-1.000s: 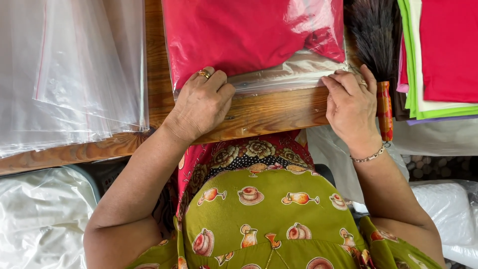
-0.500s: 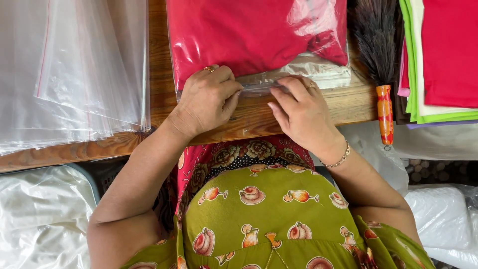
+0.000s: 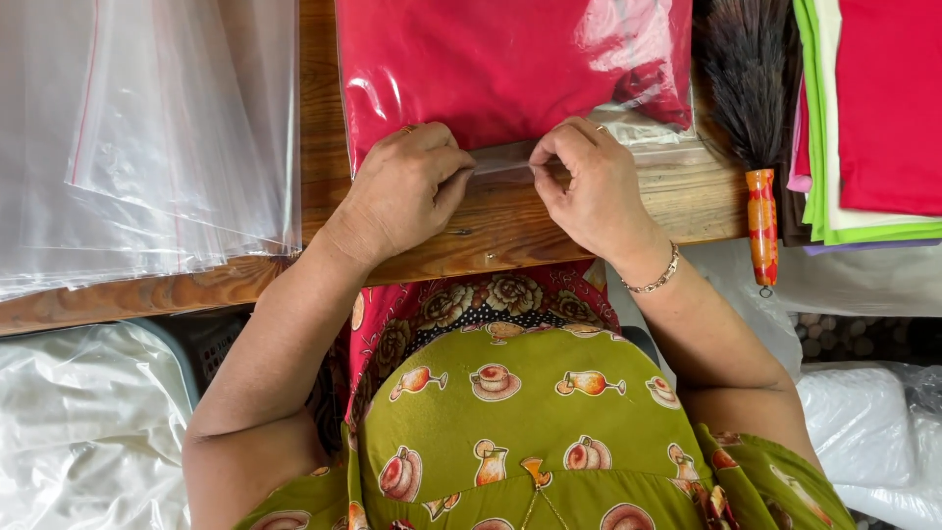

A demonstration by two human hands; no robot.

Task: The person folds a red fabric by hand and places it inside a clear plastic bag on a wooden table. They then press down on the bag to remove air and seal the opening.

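Observation:
A clear plastic bag (image 3: 510, 69) holding folded red cloth lies flat on the wooden table (image 3: 510, 221). My left hand (image 3: 407, 186) pinches the bag's near open edge at its left part. My right hand (image 3: 589, 182), with a bracelet at the wrist, pinches the same edge a little to the right. The two hands sit close together, thumbs and fingertips pressed on the clear strip of the bag's mouth.
A stack of empty clear bags (image 3: 147, 137) lies at the left. A small brush (image 3: 751, 108) with a painted handle rests right of the bag. Folded red, white and green cloths (image 3: 873, 118) are stacked at the far right. White plastic sacks (image 3: 78, 432) sit below the table.
My right hand has slid left along the bag's near edge, from its right corner to the middle, close to my left hand. My left hand stayed put.

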